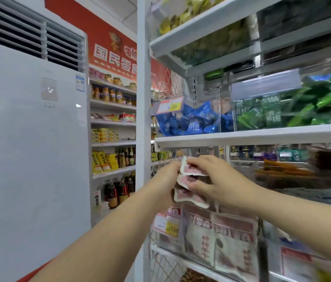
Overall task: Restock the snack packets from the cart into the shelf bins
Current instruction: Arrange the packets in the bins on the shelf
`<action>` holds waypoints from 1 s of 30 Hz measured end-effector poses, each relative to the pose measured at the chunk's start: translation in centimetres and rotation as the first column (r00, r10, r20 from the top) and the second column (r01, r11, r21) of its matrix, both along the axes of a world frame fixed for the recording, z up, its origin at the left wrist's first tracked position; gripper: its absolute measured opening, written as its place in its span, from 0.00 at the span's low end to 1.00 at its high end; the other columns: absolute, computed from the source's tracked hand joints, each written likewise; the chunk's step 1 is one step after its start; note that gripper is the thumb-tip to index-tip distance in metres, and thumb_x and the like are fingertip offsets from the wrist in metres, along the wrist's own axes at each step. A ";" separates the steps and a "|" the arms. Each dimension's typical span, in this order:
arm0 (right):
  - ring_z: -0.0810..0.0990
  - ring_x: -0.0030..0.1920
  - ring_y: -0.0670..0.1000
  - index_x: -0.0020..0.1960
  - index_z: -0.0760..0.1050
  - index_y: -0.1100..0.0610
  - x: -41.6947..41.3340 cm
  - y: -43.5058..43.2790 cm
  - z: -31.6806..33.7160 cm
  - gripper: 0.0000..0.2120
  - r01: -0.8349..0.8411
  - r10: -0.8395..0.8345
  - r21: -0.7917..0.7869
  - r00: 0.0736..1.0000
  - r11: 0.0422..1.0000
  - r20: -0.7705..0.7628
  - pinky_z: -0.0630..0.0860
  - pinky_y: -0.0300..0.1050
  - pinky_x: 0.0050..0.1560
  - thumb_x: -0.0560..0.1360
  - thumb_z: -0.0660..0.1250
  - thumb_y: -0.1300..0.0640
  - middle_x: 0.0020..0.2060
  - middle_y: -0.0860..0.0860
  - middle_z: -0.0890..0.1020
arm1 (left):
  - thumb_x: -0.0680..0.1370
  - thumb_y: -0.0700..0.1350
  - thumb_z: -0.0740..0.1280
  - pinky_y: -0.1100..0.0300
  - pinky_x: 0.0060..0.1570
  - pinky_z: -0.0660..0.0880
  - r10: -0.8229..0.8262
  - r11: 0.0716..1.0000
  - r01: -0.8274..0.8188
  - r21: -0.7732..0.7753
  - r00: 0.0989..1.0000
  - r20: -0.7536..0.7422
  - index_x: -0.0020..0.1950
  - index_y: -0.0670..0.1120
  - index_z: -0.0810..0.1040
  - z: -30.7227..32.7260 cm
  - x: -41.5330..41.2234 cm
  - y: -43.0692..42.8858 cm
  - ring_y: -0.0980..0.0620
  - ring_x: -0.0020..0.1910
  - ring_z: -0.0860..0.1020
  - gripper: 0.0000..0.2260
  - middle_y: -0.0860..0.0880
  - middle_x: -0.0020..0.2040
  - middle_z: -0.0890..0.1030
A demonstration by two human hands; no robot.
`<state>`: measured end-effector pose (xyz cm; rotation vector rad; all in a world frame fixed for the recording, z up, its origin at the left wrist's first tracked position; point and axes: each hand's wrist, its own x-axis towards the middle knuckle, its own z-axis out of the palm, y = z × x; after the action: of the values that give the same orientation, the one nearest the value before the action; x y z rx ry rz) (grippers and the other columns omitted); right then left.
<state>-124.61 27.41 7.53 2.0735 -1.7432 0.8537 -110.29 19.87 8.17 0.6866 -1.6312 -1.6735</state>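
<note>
My left hand (166, 178) and right hand (215, 180) both pinch a fan of pink snack packets (189, 197) just above the shelf bin (183, 233) (same packets inside). Mid-restock, next I'd lower them in upright.

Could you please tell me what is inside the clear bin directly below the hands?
Pink-and-white snack packets stand upright in the clear bin. A price tag covers its left front, and the front packets hide whatever sits behind them.
</note>
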 end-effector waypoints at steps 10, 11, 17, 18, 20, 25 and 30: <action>0.77 0.64 0.50 0.72 0.71 0.50 -4.8 -5.4 0.1 0.24 0.137 -0.138 0.138 0.990 0.981 -0.002 0.69 0.39 0.59 0.77 0.70 0.51 0.66 0.48 0.79 | 0.83 0.41 0.57 0.56 0.33 0.78 0.029 0.992 0.010 -0.125 0.952 0.304 0.44 0.41 0.78 0.1 -5.6 -8.3 0.46 0.28 0.79 0.13 0.43 0.33 0.80; 0.77 0.64 0.51 0.72 0.71 0.50 -5.2 -5.6 -0.3 0.23 0.155 -0.154 0.166 0.988 0.974 -0.020 0.69 0.40 0.60 0.77 0.70 0.52 0.66 0.49 0.79 | 0.82 0.40 0.59 0.55 0.34 0.78 0.041 0.986 0.021 -0.167 0.932 0.360 0.45 0.39 0.78 -0.2 -5.9 -8.7 0.46 0.30 0.79 0.11 0.42 0.34 0.80; 0.78 0.62 0.53 0.70 0.72 0.46 -6.2 -5.5 -1.1 0.20 0.221 -0.199 0.196 0.972 0.955 -0.127 0.75 0.49 0.62 0.79 0.64 0.58 0.64 0.49 0.80 | 0.82 0.41 0.63 0.57 0.38 0.81 0.207 0.881 0.032 -0.472 0.871 0.446 0.58 0.45 0.81 -1.1 -6.0 -10.1 0.47 0.39 0.84 0.09 0.45 0.43 0.85; 0.80 0.60 0.53 0.67 0.74 0.46 -6.2 -5.3 -1.1 0.19 0.238 -0.210 0.184 0.964 0.953 -0.161 0.77 0.50 0.59 0.79 0.63 0.59 0.61 0.49 0.82 | 0.82 0.40 0.62 0.61 0.36 0.79 0.279 0.834 0.005 -0.551 0.859 0.429 0.58 0.47 0.81 -0.9 -5.9 -10.2 0.51 0.35 0.81 0.09 0.49 0.39 0.82; 0.82 0.55 0.54 0.63 0.77 0.47 -6.2 -5.0 -1.0 0.18 0.284 -0.247 0.160 0.944 0.945 -0.219 0.79 0.51 0.54 0.78 0.62 0.63 0.56 0.50 0.83 | 0.82 0.38 0.61 0.63 0.35 0.76 0.380 0.769 -0.054 -0.637 0.840 0.388 0.63 0.47 0.81 -0.8 -5.8 -11.1 0.55 0.30 0.75 0.14 0.52 0.35 0.79; 0.82 0.47 0.56 0.56 0.76 0.51 -5.9 -2.0 0.7 0.20 0.409 -0.347 0.128 0.874 0.904 -0.341 0.78 0.48 0.41 0.72 0.60 0.70 0.47 0.54 0.82 | 0.83 0.42 0.62 0.62 0.37 0.73 0.501 0.595 0.069 -0.801 0.747 0.437 0.63 0.45 0.82 -1.4 -7.3 -12.0 0.53 0.34 0.76 0.12 0.48 0.44 0.83; 0.81 0.52 0.55 0.59 0.74 0.51 -5.4 1.5 0.3 0.16 0.487 -0.334 0.327 0.841 0.810 -0.425 0.78 0.47 0.47 0.76 0.59 0.64 0.52 0.53 0.81 | 0.81 0.39 0.64 0.51 0.50 0.81 0.743 0.300 0.179 -0.937 0.572 0.347 0.64 0.53 0.81 -2.2 -7.8 -11.9 0.46 0.49 0.83 0.15 0.47 0.58 0.83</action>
<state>-129.97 28.93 7.86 1.7930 -2.1854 -0.0395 -118.05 7.99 5.96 1.0494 -2.3929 0.2275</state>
